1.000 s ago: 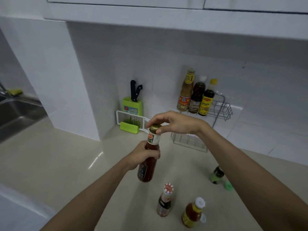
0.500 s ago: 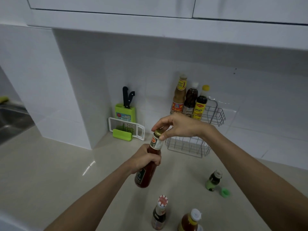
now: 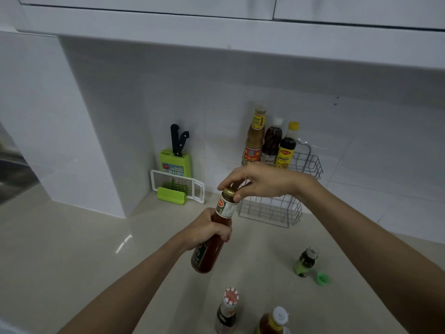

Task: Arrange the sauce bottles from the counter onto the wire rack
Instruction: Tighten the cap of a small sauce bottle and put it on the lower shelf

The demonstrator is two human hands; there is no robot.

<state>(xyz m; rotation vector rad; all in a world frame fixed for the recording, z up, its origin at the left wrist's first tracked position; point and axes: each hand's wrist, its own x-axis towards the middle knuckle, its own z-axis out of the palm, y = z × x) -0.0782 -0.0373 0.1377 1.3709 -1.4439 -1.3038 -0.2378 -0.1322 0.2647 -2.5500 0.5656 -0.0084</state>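
A red sauce bottle (image 3: 210, 251) with a gold cap is held tilted above the counter. My left hand (image 3: 207, 230) grips its body, and my right hand (image 3: 262, 180) pinches the cap from above. Behind them a two-tier wire rack (image 3: 292, 213) stands against the wall, its upper shelf holding three sauce bottles (image 3: 271, 144). On the counter stand a dark bottle with a red-and-white cap (image 3: 226, 312), an orange bottle with a white cap (image 3: 273, 321) and a small green bottle (image 3: 304, 261) without its cap.
A loose green cap (image 3: 322, 278) lies beside the small green bottle. A green knife block (image 3: 175, 162) and a white grater (image 3: 178, 186) sit in the corner to the left. A wall cabinet (image 3: 216, 32) hangs overhead. A sink edge (image 3: 12, 174) shows far left.
The view has shifted so the scene sits lower and further right in frame. Both hands stay on the red bottle, which leans a little more.
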